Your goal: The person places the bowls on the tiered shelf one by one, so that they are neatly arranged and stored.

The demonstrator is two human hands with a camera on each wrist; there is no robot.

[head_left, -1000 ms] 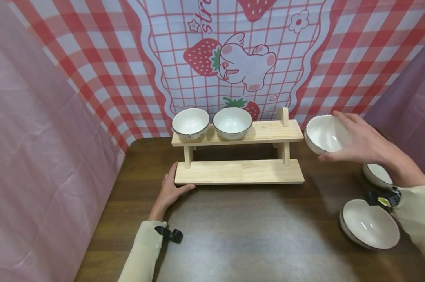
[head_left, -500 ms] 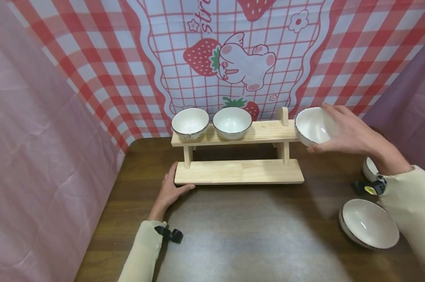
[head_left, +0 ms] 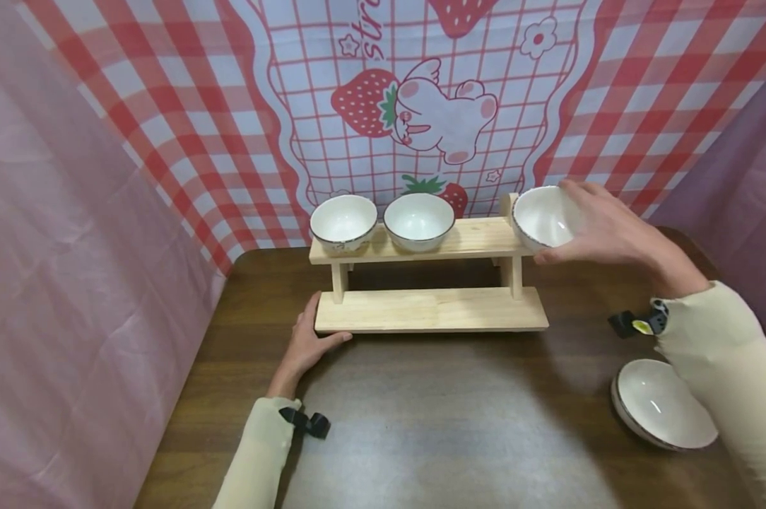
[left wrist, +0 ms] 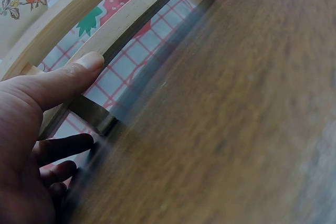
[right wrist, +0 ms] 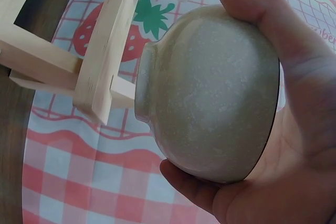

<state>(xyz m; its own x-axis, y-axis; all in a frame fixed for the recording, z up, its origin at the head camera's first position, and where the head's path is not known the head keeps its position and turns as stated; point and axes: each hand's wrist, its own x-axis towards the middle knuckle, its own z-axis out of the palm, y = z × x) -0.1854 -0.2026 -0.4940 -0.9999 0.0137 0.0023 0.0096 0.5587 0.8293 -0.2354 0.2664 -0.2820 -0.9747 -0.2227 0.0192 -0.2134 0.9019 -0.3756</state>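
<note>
My right hand (head_left: pixel 618 230) grips a white bowl (head_left: pixel 544 218) by its dark rim, thumb on one side and fingers on the other. In the right wrist view the bowl's speckled outside (right wrist: pixel 218 90) and foot face the end of the upper board; whether they touch I cannot tell. The two-tier wooden shelf (head_left: pixel 430 309) carries a white bowl (head_left: pixel 343 220) at upper left and another bowl (head_left: pixel 419 220) beside it. My left hand (head_left: pixel 308 348) holds the left end of the lower board, its thumb (left wrist: pixel 89 62) on the front edge in the left wrist view.
Another, wider white bowl (head_left: pixel 659 406) stands on the brown table (head_left: pixel 446 424) at the right, partly behind the right sleeve (head_left: pixel 726 375). A red checked strawberry cloth (head_left: pixel 446 120) hangs behind the shelf. Pink curtains (head_left: pixel 84 247) flank the table.
My right hand has carried its bowl leftward and slightly up, from beside the shelf to over the upper board's right end. The sleeve now hides a small bowl at the right. My left hand stays put.
</note>
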